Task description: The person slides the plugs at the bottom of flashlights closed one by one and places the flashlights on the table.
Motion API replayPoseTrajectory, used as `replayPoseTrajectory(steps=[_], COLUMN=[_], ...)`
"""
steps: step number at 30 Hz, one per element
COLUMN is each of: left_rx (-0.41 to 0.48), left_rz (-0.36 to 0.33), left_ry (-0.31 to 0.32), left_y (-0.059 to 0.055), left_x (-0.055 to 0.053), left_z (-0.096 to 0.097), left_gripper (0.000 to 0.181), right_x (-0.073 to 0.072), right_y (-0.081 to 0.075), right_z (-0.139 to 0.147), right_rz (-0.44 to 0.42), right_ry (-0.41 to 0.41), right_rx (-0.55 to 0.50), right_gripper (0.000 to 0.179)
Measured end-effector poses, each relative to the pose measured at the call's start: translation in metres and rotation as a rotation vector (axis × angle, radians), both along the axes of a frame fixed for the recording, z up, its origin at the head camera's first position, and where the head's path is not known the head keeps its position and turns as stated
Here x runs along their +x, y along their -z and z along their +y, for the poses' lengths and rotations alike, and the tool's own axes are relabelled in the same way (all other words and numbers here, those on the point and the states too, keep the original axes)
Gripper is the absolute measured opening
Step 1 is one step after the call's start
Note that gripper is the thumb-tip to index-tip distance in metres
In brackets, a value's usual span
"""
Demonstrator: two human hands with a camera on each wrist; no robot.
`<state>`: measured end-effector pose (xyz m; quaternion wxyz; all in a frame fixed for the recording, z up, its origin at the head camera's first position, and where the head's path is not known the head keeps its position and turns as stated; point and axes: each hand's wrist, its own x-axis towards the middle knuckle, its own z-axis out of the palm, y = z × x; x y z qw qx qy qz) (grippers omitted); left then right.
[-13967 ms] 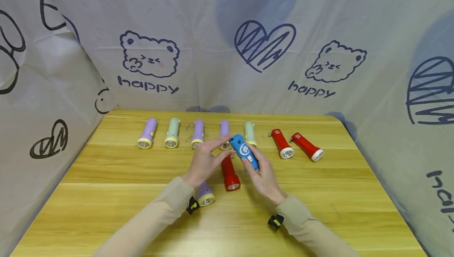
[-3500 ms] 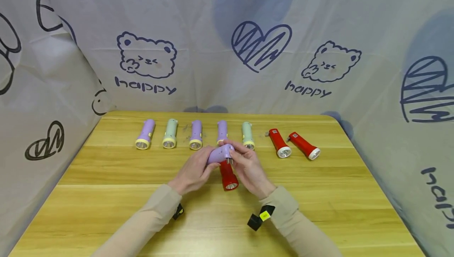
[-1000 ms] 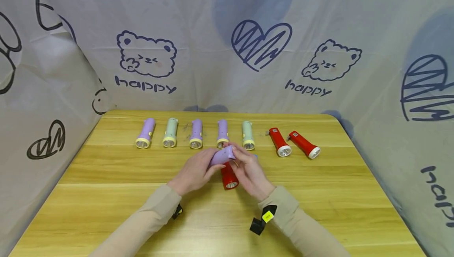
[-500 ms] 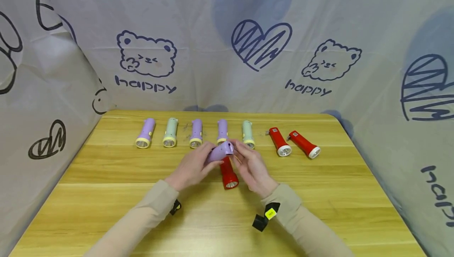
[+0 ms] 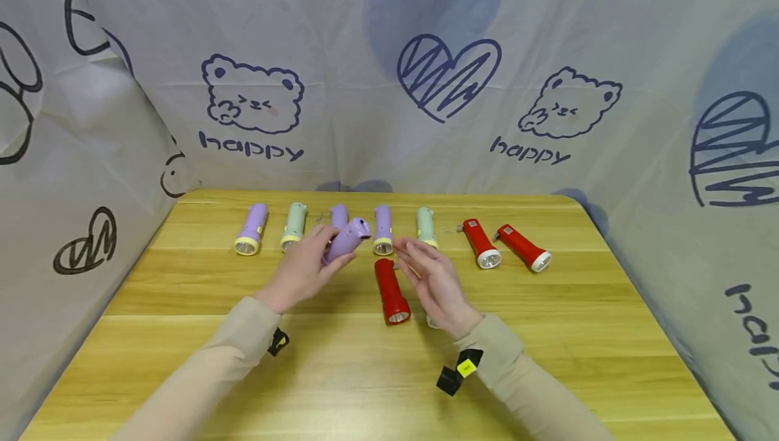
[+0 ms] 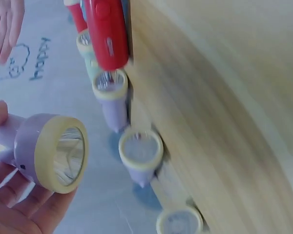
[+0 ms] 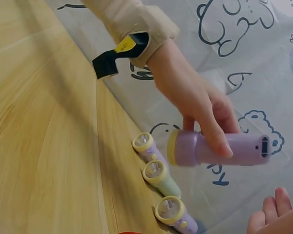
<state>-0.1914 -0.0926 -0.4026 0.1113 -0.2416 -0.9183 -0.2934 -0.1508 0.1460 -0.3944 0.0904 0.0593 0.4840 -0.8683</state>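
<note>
My left hand (image 5: pixel 302 266) grips a purple flashlight (image 5: pixel 347 239) above the table, its tail end pointing up and right. In the left wrist view, that flashlight's pale yellow head (image 6: pixel 61 153) faces the camera. A dark slot shows at its tail in the right wrist view, with no prongs sticking out. My right hand (image 5: pixel 439 285) stands apart from it with straight fingers and holds nothing. Between the hands, a red flashlight (image 5: pixel 391 292) lies on the table. The pale rim of another flashlight (image 5: pixel 432 322) peeks out from under my right hand; the rest is hidden.
Along the back of the wooden table (image 5: pixel 182 353) lies a row: purple flashlights (image 5: pixel 252 228), pale green flashlights (image 5: pixel 426 223) and, at the right, two red flashlights with white heads (image 5: pixel 480 243). A white cloth backdrop (image 5: pixel 347 89) with drawings stands behind.
Earlier, both hands held a blue flashlight. Then both held the purple one, its metal prongs out; these have since folded in. The right hand has let go, and the left has carried it leftward.
</note>
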Motion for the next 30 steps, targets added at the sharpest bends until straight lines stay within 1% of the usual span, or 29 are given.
replayPoseTrajectory(steps=[2, 5, 9, 13, 15, 18, 22, 25, 30], left_rx=[-0.004, 0.005, 0.002, -0.031, -0.057, -0.082, -0.108, -0.13, -0.176], left_rz=[-0.005, -0.029, -0.082, -0.143, -0.176, -0.256, -0.367, -0.435, -0.544], left_ry=[-0.036, -0.093, -0.178, -0.247, -0.265, -0.281, -0.292, -0.297, -0.327], left_y=[-0.002, -0.003, -0.002, -0.002, -0.003, -0.004, -0.004, -0.001, 0.004], left_x=[-0.002, -0.003, -0.003, -0.002, -0.002, -0.001, 0.0, 0.001, 0.004], left_z=[-0.01, -0.026, -0.049, -0.072, -0.082, -0.097, -0.113, -0.123, -0.138], left_gripper=[0.042, 0.044, 0.045, 0.045, 0.046, 0.049, 0.057, 0.061, 0.061], right_x=[0.0, -0.001, -0.001, -0.001, 0.001, 0.003, 0.005, 0.006, 0.006], right_y=[0.0, 0.001, 0.002, 0.003, 0.003, 0.003, 0.003, 0.004, 0.008], right_z=[-0.001, -0.002, -0.004, -0.006, -0.007, -0.01, -0.013, -0.015, -0.017], right_rz=[0.008, 0.019, 0.038, 0.069, 0.092, 0.131, 0.188, 0.203, 0.208], right_ry=[-0.001, -0.012, -0.043, -0.091, -0.118, -0.149, -0.179, -0.201, -0.244], right_rx=[0.008, 0.017, 0.063, 0.15, 0.195, 0.221, 0.267, 0.302, 0.359], right_gripper=[0.022, 0.017, 0.023, 0.027, 0.028, 0.029, 0.03, 0.032, 0.034])
